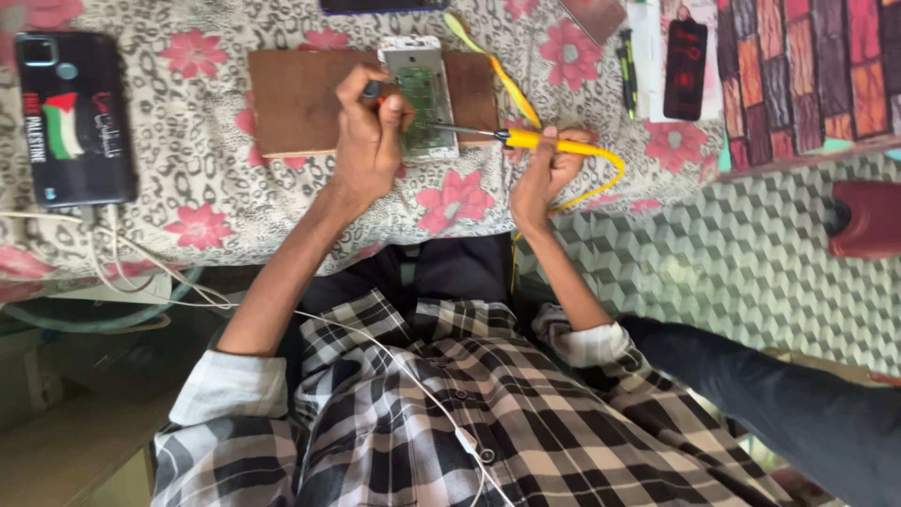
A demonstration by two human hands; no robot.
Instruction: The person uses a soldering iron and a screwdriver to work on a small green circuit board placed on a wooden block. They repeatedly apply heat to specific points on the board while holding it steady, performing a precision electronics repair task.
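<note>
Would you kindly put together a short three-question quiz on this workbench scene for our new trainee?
1. True or false: the right hand grips a yellow-handled soldering iron.
2. What does the opened phone lie on? A) a metal tray B) a brown board C) a bare floor
3. Fill in: the iron's tip points at the phone's green ____.

Key
1. True; its yellow cord trails off behind the hand.
2. B, the brown board on the flowered cloth.
3. Circuit board; the left hand rests at the phone's left edge, holding a small tool that cannot be made out.
</note>
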